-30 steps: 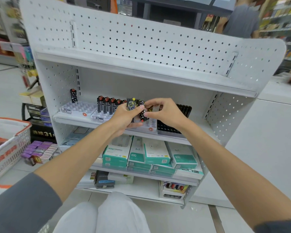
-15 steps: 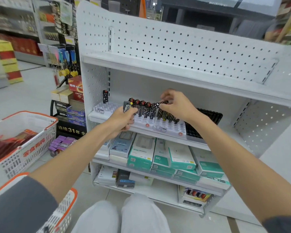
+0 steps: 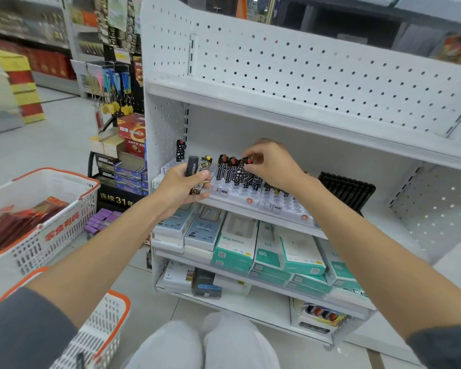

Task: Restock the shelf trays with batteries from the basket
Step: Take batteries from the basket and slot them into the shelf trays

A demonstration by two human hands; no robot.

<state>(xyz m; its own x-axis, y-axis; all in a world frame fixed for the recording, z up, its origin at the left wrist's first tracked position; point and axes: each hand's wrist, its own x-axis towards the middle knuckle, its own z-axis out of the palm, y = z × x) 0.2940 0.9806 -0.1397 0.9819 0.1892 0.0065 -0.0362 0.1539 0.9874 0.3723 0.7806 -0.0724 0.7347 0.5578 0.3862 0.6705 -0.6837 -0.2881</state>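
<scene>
White slotted trays (image 3: 240, 194) sit on the middle shelf, with several black-and-white patterned batteries (image 3: 228, 170) standing upright in them. My left hand (image 3: 180, 186) grips a small bunch of batteries (image 3: 197, 171) just in front of the left tray. My right hand (image 3: 270, 163) pinches the red top of one patterned battery (image 3: 244, 169) that stands among the row in the tray. A lone battery (image 3: 180, 150) stands at the far left of the shelf. An orange-rimmed white basket (image 3: 101, 326) sits at my lower left.
A black slotted tray (image 3: 346, 189) lies at the right of the same shelf. Teal and white boxes (image 3: 266, 249) fill the shelf below. A second basket (image 3: 40, 219) with red packs stands on the floor to the left. My knees (image 3: 205, 344) are at the bottom.
The view has swung left and the shelf now sits further right. My right hand moved from my left hand to the tray row with a battery. My left hand drifted left with its bunch.
</scene>
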